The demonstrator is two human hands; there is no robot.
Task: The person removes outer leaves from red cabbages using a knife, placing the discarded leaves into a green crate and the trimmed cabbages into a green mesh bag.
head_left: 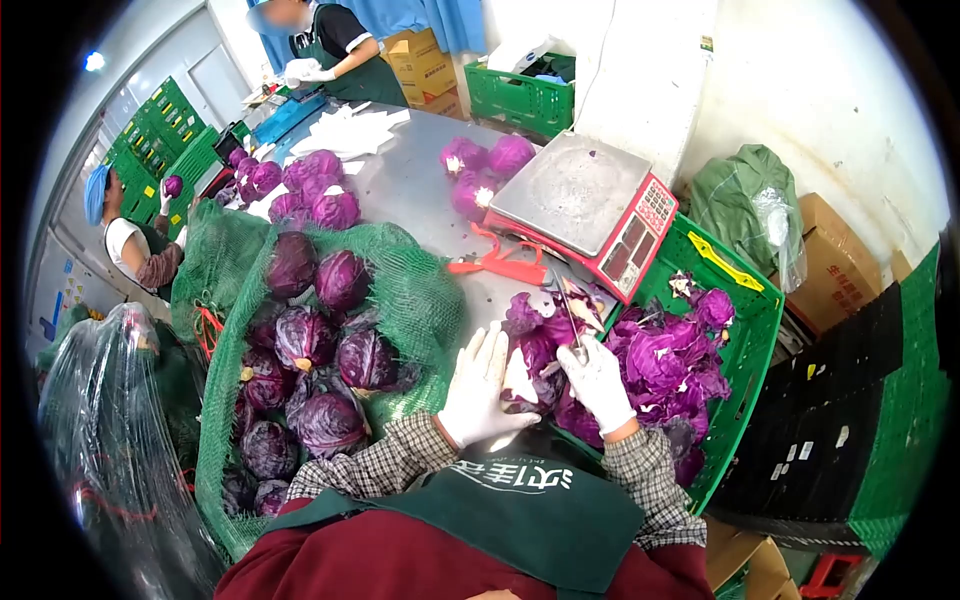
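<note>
My left hand (pixel 478 392), in a white glove, cups the left side of a red cabbage (pixel 542 362) with fingers extended and thumb below. A pale cut area shows on that cabbage. My right hand (pixel 598 385), also gloved, is closed around a knife, its thin blade (pixel 568 308) pointing away from me over the cabbage; the handle is mostly hidden. Loose purple leaves (pixel 665 360) fill a green crate (pixel 748 345) right of my right hand. To the left of my left hand, whole red cabbages (pixel 305 338) lie in a green mesh bag (pixel 425 290).
A red scale (pixel 575 195) stands beyond my hands, with an orange-handled tool (pixel 505 262) beside it. Trimmed cabbages (pixel 470 192) sit on the metal table (pixel 405 170). Two co-workers (pixel 345 55) stand at the far side and left. Cardboard boxes (pixel 838 255) are at right.
</note>
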